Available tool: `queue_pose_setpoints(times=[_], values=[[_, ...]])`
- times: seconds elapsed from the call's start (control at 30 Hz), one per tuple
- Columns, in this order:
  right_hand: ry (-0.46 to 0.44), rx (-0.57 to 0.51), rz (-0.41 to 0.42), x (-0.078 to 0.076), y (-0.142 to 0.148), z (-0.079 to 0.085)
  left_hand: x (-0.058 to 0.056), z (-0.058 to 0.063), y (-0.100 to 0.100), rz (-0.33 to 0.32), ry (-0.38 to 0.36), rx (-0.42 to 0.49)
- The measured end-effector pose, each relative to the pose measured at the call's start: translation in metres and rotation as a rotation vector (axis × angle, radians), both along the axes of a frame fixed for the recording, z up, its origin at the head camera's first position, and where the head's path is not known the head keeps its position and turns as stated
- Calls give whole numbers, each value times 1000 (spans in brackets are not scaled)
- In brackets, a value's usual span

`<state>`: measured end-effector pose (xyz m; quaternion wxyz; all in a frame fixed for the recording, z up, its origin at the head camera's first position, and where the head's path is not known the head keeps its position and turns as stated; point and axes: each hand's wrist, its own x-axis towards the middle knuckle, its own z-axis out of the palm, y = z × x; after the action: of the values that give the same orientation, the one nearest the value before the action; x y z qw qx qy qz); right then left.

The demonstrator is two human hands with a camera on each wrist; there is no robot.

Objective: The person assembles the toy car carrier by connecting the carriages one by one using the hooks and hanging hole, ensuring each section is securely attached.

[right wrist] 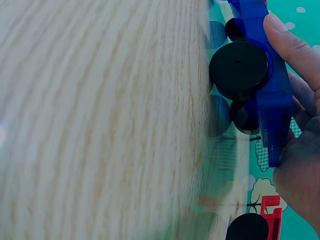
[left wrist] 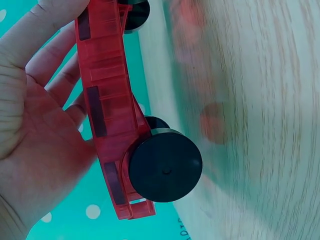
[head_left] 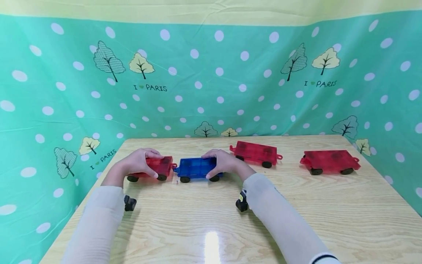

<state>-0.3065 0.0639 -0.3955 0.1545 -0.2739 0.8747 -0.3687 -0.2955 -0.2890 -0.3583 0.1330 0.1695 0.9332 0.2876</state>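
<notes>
Backdrop: green cloth (head_left: 230, 117) with white dots, across the middle and down both sides of the head view; pale yellow band (head_left: 138, 13) along the top edge. Printed trees (head_left: 107, 57) upper left and upper right, lettering (head_left: 155, 88) "PARIS" below. Light wood-grain table (head_left: 178, 216), lower half; bright glare (head_left: 211, 247) bottom centre.

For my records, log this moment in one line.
left hand: grips leftmost red wagon; right hand: grips blue wagon; untouched: middle red wagon, rightmost red wagon
</notes>
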Motion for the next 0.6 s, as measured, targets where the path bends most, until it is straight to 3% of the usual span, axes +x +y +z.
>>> queue_pose_setpoints(times=[0.33,0.6], values=[[15,18,12,0,-1,-1,1,-5,0,-19,13,-32],[17,16,20,2,1,0,3,-11,-2,2,-21,18]])
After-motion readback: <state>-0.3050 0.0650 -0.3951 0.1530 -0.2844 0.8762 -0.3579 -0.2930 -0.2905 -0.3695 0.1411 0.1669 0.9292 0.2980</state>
